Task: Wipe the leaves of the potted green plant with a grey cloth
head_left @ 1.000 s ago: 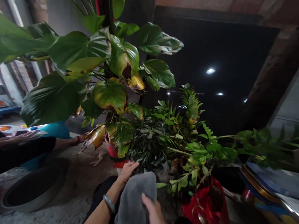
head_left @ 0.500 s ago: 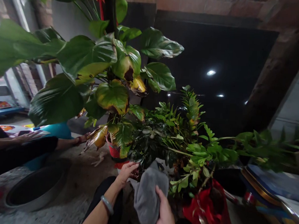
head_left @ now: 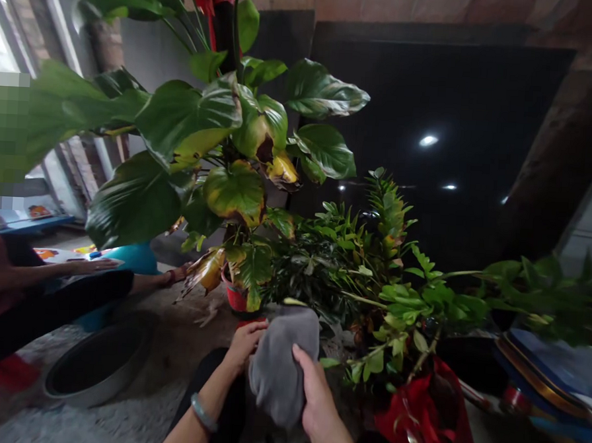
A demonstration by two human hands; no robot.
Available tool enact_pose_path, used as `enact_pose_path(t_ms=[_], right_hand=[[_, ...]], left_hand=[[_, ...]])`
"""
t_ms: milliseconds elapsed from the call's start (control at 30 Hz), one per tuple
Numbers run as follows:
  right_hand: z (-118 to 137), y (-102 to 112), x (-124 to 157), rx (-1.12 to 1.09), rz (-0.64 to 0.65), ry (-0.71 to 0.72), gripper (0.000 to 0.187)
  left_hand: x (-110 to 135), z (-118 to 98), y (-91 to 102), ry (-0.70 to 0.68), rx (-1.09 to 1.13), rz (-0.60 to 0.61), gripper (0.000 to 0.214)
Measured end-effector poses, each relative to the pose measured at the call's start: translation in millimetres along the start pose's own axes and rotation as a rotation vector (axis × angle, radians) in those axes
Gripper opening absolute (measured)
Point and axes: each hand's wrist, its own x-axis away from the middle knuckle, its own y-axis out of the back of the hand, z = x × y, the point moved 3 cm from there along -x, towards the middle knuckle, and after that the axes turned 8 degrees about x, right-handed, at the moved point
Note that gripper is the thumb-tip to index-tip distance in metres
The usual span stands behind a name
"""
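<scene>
A grey cloth (head_left: 283, 366) hangs bunched in front of me, low among the potted plants. My right hand (head_left: 314, 388) is closed on its right side, thumb lying on top. At the cloth's left edge, my left hand (head_left: 244, 344) has its fingers bent together; their tips go behind the fabric, so what they hold is hidden. A grey-green bangle circles that wrist. Just above the cloth shows a yellowish-green leaf (head_left: 294, 302). Dark-leaved foliage (head_left: 308, 268) fills the space beyond both hands.
A tall plant with broad, partly browned leaves (head_left: 235, 192) grows from a red pot (head_left: 236, 299). On the right are a red bag (head_left: 425, 413) and leafy stems. A grey basin (head_left: 95, 363) lies left, near another person's leg (head_left: 98, 294). Dark panels (head_left: 454, 124) stand behind.
The cloth and my right hand have shifted slightly left and up, closer to my left hand. My view has turned a little left, showing more of the other person.
</scene>
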Motion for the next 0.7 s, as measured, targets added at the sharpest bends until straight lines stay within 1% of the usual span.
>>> enact_pose_path(t_ms=[67,133,200,267,333,400,500,533,567,600,667,700], right_hand=[[-21,24,1,0.090,-0.063,0.031,0.035],[-34,39,4,0.182,-0.079,0.115,0.036],[-37,43,6,0.233,-0.129,0.220,0.041],[-37,40,6,0.258,-0.189,0.299,0.047],[-39,34,3,0.285,-0.197,0.350,0.050],[-48,30,-1,0.312,-0.195,0.389,0.051],[-69,35,-1,0.384,-0.302,0.382,0.051],[-73,37,-1,0.406,-0.313,0.388,0.051],[-74,39,0,0.421,-0.286,0.416,0.052],[-71,41,1,0.425,-0.225,0.466,0.053],[-50,44,0,0.412,-0.032,0.579,0.051],[-33,48,-3,0.391,0.024,0.604,0.048]], left_hand=[[8,-8,4.1,-0.004,0.041,-0.032,0.038],[28,-9,5.1,0.018,0.121,-0.066,0.052],[58,-2,-0.4,0.083,0.219,-0.059,0.062],[90,11,-12.9,0.178,0.321,0.047,0.063],[114,25,-23.8,0.285,0.408,0.084,0.063],[126,37,-29.8,0.328,0.468,0.062,0.064],[126,42,-31.6,0.320,0.482,0.035,0.055],[125,41,-30.9,0.325,0.467,0.029,0.051],[123,39,-29.7,0.327,0.447,0.022,0.048],[121,35,-28.2,0.322,0.424,0.013,0.048],[119,23,-24.8,0.287,0.384,0.001,0.053],[118,16,-23.1,0.264,0.366,0.000,0.057]])
